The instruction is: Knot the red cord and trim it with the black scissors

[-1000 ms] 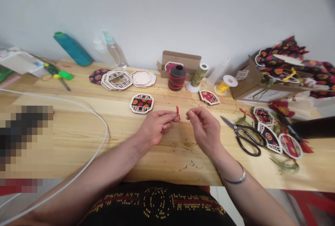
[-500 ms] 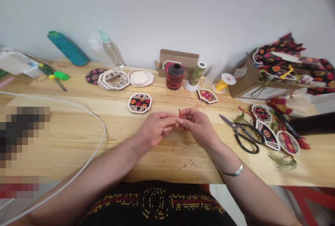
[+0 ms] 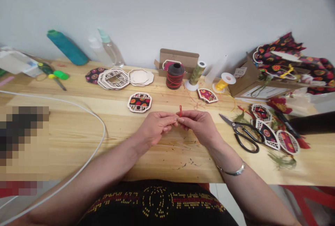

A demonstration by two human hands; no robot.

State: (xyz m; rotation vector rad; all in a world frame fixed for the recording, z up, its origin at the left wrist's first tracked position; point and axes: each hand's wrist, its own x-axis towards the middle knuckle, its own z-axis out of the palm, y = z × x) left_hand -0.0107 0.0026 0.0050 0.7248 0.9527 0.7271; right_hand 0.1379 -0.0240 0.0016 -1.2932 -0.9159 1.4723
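Observation:
A short loop of red cord (image 3: 180,110) sticks up between my fingertips. My left hand (image 3: 158,127) is closed in a pinch, its thumb and forefinger meeting at the base of the cord. My right hand (image 3: 196,125) pinches the same spot from the other side, and the fingertips of both hands touch. The rest of the cord is hidden by the fingers. Beyond my left hand lies a lattice-framed ornament (image 3: 139,102) with dark patterned fabric. Scissors (image 3: 242,132) with black handles lie to the right of my right hand.
Along the wall stand a spool of red-and-black cord (image 3: 175,76), a green spool (image 3: 196,76), a yellow spool (image 3: 224,82) and a cardboard box (image 3: 246,77) of fabric. Stacked wooden frames (image 3: 115,78) lie left of centre. A white cable (image 3: 103,128) curves across the left side.
The red cord loop now stands more upright and shows more clearly above the fingertips. My right hand's fingers have straightened slightly; my left hand has barely moved.

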